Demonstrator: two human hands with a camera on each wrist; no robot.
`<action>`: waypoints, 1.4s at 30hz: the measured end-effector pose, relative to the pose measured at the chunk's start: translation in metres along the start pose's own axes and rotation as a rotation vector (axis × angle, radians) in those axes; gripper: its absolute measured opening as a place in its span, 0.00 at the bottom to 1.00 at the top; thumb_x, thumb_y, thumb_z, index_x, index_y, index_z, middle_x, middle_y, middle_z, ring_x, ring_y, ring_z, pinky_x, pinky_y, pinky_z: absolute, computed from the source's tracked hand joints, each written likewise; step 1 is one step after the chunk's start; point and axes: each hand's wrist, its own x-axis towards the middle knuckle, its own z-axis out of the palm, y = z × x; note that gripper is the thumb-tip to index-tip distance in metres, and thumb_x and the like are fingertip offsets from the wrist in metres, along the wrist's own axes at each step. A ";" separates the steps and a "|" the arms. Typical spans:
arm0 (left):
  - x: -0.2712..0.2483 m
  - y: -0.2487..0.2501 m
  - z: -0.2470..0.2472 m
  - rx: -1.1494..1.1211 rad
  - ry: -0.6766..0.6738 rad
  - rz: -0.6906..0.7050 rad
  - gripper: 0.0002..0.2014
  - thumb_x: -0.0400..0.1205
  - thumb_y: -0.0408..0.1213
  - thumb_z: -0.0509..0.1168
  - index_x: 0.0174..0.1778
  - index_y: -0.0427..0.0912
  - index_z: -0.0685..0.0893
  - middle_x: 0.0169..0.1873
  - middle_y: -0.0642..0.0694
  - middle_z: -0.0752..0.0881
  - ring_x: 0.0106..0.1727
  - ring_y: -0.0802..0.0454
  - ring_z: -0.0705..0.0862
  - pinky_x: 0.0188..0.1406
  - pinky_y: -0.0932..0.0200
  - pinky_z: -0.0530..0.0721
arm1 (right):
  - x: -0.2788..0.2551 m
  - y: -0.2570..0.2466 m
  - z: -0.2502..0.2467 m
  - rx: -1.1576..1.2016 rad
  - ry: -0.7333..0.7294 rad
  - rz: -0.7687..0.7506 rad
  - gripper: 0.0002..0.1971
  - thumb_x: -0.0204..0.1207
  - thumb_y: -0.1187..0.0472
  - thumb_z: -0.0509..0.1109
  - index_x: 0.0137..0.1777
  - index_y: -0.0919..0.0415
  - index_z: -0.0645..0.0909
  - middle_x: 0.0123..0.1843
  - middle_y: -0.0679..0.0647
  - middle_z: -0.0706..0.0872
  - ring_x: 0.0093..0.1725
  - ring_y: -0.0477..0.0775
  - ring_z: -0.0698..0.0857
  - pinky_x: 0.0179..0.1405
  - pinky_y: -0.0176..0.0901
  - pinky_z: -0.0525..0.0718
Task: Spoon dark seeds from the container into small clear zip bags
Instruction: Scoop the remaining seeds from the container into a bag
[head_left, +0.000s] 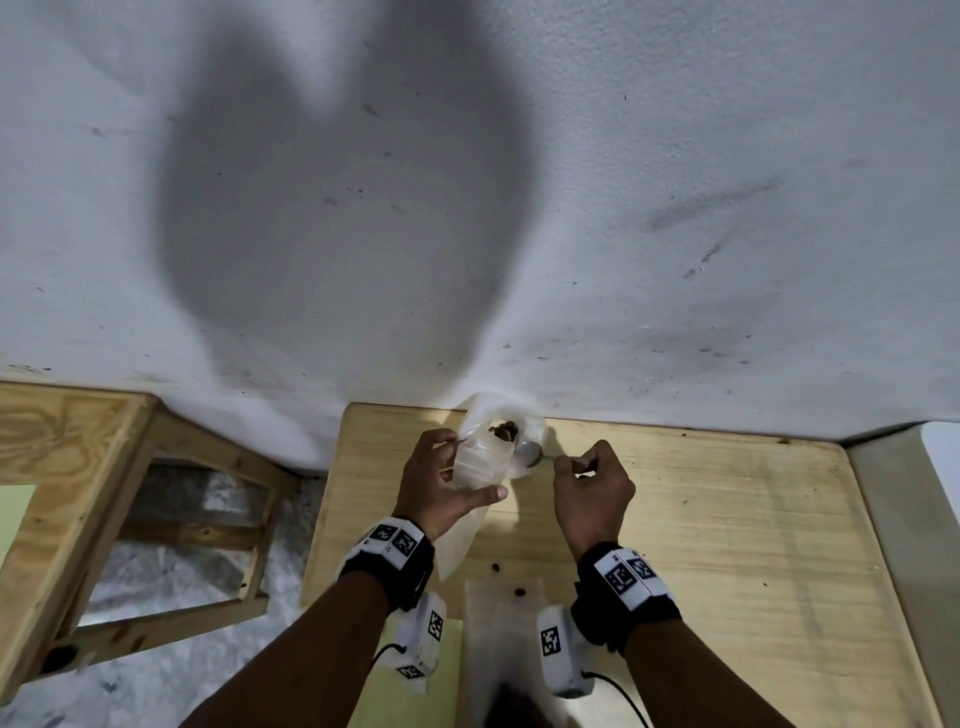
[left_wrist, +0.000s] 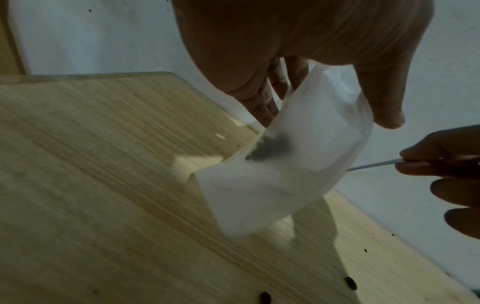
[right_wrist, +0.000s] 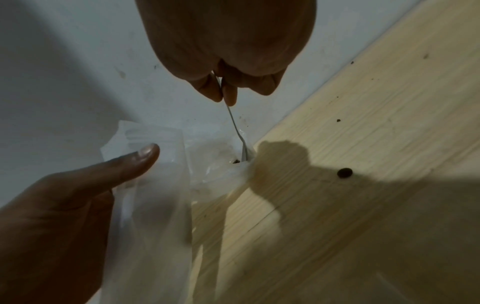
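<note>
A: What is being shown on the wooden table (head_left: 701, 519)?

B: A small clear bag (head_left: 480, 460) is being held up near the wall, at twelve o'clock from the person. It is being gripped by the left hand (head_left: 441, 480), fingers behind it and thumb in front. A spoon (head_left: 532, 453) is being pinched by its thin handle in the right hand (head_left: 592, 496), its bowl lying at the rim of a white container (head_left: 530, 431), at about one o'clock from the bag.

A: Where are the seeds?

B: A dark heap (head_left: 505, 430) is being seen inside the container. Loose seeds (head_left: 496, 566) are lying on the table at six o'clock from the bag.

A: What could be going wrong?

B: More seeds could be spilled if the limp bag's mouth is being allowed to sag closed, or if the spoon is being tilted while being carried across.
</note>
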 end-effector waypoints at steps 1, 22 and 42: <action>0.000 0.000 0.000 -0.001 -0.002 -0.004 0.41 0.50 0.64 0.82 0.59 0.50 0.84 0.66 0.54 0.76 0.63 0.52 0.84 0.59 0.53 0.88 | 0.002 0.000 0.002 0.006 0.004 0.016 0.16 0.71 0.69 0.73 0.31 0.57 0.68 0.26 0.49 0.76 0.25 0.50 0.72 0.30 0.43 0.74; 0.003 0.001 -0.002 -0.154 -0.076 -0.177 0.39 0.52 0.55 0.86 0.58 0.45 0.84 0.55 0.48 0.88 0.53 0.55 0.90 0.44 0.65 0.88 | 0.007 0.005 0.019 0.226 0.101 0.571 0.16 0.63 0.66 0.75 0.28 0.57 0.68 0.29 0.60 0.77 0.29 0.57 0.69 0.29 0.48 0.71; -0.001 -0.005 -0.010 -0.232 -0.109 -0.180 0.42 0.51 0.56 0.85 0.59 0.41 0.84 0.52 0.50 0.90 0.52 0.55 0.90 0.47 0.59 0.90 | -0.012 0.016 0.028 0.227 0.163 0.481 0.24 0.68 0.67 0.78 0.27 0.56 0.62 0.27 0.53 0.70 0.29 0.55 0.66 0.34 0.46 0.71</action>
